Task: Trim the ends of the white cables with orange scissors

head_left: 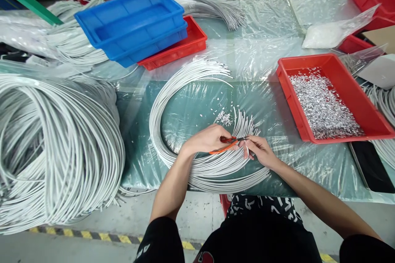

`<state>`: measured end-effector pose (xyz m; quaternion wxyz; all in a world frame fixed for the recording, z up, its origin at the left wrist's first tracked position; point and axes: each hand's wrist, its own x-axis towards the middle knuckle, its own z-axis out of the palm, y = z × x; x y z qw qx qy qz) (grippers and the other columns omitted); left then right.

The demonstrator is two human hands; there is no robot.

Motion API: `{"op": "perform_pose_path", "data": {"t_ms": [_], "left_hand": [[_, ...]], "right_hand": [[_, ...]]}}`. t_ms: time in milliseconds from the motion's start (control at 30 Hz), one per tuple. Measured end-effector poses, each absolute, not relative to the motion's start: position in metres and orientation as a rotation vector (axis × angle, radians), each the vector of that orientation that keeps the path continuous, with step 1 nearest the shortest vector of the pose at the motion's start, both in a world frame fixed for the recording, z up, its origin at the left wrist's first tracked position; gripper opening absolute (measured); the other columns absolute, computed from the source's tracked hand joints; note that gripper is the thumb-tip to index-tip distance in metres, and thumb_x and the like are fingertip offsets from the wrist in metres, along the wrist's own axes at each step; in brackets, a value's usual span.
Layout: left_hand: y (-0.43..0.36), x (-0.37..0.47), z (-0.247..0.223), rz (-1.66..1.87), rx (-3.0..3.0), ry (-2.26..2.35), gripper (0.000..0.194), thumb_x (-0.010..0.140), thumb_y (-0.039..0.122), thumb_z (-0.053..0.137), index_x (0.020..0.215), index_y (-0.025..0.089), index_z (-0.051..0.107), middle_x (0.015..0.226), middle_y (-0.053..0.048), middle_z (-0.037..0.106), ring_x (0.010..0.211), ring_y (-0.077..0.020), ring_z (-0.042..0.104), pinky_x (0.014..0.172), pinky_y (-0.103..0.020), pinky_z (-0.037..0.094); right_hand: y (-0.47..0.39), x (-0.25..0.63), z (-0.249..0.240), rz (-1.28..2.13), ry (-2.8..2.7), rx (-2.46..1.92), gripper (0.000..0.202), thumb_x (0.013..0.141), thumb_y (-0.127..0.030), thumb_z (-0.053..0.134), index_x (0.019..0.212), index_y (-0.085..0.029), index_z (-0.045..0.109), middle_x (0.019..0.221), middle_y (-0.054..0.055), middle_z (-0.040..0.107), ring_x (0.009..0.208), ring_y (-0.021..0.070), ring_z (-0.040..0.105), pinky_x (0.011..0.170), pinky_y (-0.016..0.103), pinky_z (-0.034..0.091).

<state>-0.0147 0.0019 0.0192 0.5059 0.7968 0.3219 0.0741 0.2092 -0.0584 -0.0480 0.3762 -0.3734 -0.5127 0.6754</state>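
My left hand (pixel 210 139) is closed around orange-handled pliers (pixel 226 147), whose dark jaws point right. Right at those jaws, my right hand (pixel 259 150) pinches the end of a white cable (pixel 247 153) between thumb and fingers. Whether the jaws are closed on the cable is too small to tell. Under both hands lies a curved bundle of white cables (pixel 160 117), bent in a wide loop on the table with its ends fanned out. Small white scraps (pixel 224 118) are scattered just beyond my left hand.
A red tray (pixel 291 102) with many small silvery pieces stands at right, a black phone (pixel 372 166) near it. Large cable coils (pixel 61 144) fill the left. Stacked blue trays (pixel 132 16) rest on a red tray (pixel 197 40) behind. Plastic film covers the green table (pixel 286 164).
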Motion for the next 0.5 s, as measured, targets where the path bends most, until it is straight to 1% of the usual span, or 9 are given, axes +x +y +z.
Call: {"op": "perform_pose_path", "data": {"t_ms": [67,167,300,400,500], "left_hand": [[0.002,-0.015,0.019,0.161,1.929,0.779,0.051,0.089,0.046,0.063,0.055,0.018,0.037,0.059,0.005,0.022,0.056,-0.008,0.017,0.05,-0.027,0.016],[0.003,-0.015,0.018,0.142,1.938,0.759,0.05,0.089,0.046,0.062,0.055,0.017,0.041,0.058,0.005,0.024,0.056,-0.0075,0.019,0.051,-0.026,0.018],[0.003,-0.015,0.015,0.129,1.929,0.722,0.048,0.089,0.047,0.063,0.057,0.015,0.048,0.057,0.006,0.026,0.055,-0.0072,0.02,0.051,-0.026,0.019],[0.004,-0.015,0.013,0.133,1.915,0.694,0.046,0.089,0.048,0.062,0.058,0.015,0.052,0.056,0.006,0.028,0.054,-0.0072,0.022,0.05,-0.026,0.02],[0.005,-0.014,0.011,0.138,1.908,0.695,0.047,0.089,0.048,0.063,0.057,0.016,0.049,0.055,0.006,0.028,0.053,-0.0072,0.022,0.049,-0.026,0.019]], "right_hand": [[-0.057,0.209,-0.046,1.75,-1.267,-0.959,0.04,0.092,-0.055,0.063,0.085,-0.017,0.073,0.061,0.001,0.061,0.045,0.0094,0.046,0.041,0.023,0.035],[-0.054,0.21,-0.043,1.795,-1.19,-0.992,0.038,0.083,-0.053,0.074,0.077,-0.015,0.073,0.068,0.002,0.062,0.047,0.0074,0.043,0.041,0.023,0.03],[-0.053,0.211,-0.036,1.815,-1.156,-1.025,0.039,0.075,-0.054,0.081,0.075,-0.015,0.076,0.061,0.001,0.06,0.048,0.006,0.036,0.043,0.022,0.023],[-0.053,0.211,-0.033,1.8,-1.146,-1.059,0.04,0.071,-0.055,0.083,0.072,-0.016,0.075,0.06,0.0,0.058,0.049,0.007,0.037,0.044,0.023,0.025],[-0.055,0.209,-0.032,1.797,-1.099,-1.081,0.042,0.068,-0.055,0.086,0.064,-0.017,0.068,0.061,0.0,0.057,0.049,0.0068,0.037,0.044,0.022,0.025]]}}
